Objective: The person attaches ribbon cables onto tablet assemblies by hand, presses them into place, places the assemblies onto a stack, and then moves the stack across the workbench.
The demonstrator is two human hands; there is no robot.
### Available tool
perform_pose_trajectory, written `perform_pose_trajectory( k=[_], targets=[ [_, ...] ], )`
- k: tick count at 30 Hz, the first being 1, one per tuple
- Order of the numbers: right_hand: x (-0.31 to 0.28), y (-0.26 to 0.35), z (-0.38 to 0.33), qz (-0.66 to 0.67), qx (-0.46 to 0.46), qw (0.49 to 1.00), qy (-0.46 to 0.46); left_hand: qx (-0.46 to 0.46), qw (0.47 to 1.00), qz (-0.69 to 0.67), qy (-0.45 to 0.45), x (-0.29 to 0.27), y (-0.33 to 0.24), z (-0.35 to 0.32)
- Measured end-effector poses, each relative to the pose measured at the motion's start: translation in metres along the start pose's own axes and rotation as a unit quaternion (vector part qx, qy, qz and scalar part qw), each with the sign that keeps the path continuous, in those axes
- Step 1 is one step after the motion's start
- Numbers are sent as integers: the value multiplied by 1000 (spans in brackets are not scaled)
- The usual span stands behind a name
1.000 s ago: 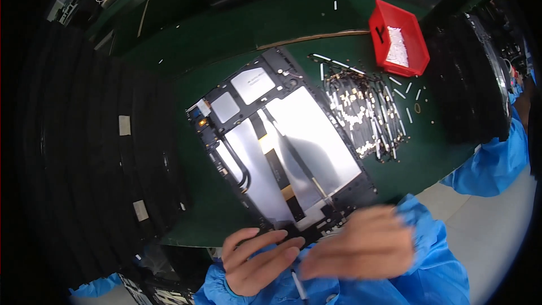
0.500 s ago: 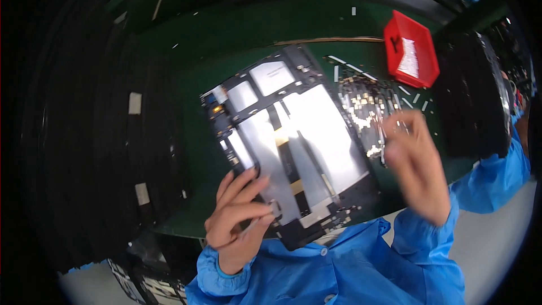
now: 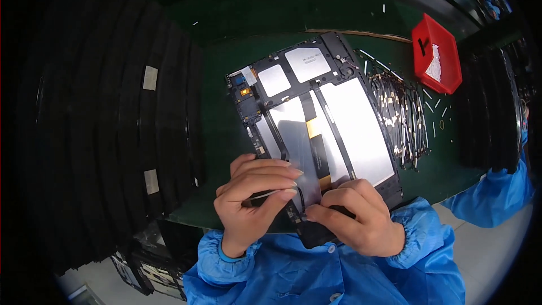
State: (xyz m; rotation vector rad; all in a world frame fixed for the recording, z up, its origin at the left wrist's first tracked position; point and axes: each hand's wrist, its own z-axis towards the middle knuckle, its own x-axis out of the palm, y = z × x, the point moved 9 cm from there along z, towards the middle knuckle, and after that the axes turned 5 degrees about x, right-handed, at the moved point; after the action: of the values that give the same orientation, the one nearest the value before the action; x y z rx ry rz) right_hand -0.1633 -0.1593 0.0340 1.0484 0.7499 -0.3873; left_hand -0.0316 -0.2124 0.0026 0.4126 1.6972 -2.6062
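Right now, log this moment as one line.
left hand: pinching thin strip | right hand: pressing near edge of open tablet | green mat: strip pile, red bin to the right

The near edge of the open tablet chassis (image 3: 316, 118) is hidden under the left hand (image 3: 254, 203) and right hand (image 3: 355, 217). What the right fingertips pinch cannot be made out. The loose strips (image 3: 401, 116) to the right are too small to identify.

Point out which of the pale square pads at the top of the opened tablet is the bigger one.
The right pad, beside the tablet's top right corner. The left pad, nearer the small blue part, is smaller.
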Motion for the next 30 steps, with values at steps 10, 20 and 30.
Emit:
perform_pose_trajectory(
  k=[10,20,30],
  targets=[
    [4,2,3,0,-22,999,45,53,995,83,30,4,-11,18],
    [5,3,1,-19,-22,998,47,23,981,178,73,16,-1,35],
    [5,2,2,-32,0,998,53,1,982,173,72,17,2,35]
  ],
)
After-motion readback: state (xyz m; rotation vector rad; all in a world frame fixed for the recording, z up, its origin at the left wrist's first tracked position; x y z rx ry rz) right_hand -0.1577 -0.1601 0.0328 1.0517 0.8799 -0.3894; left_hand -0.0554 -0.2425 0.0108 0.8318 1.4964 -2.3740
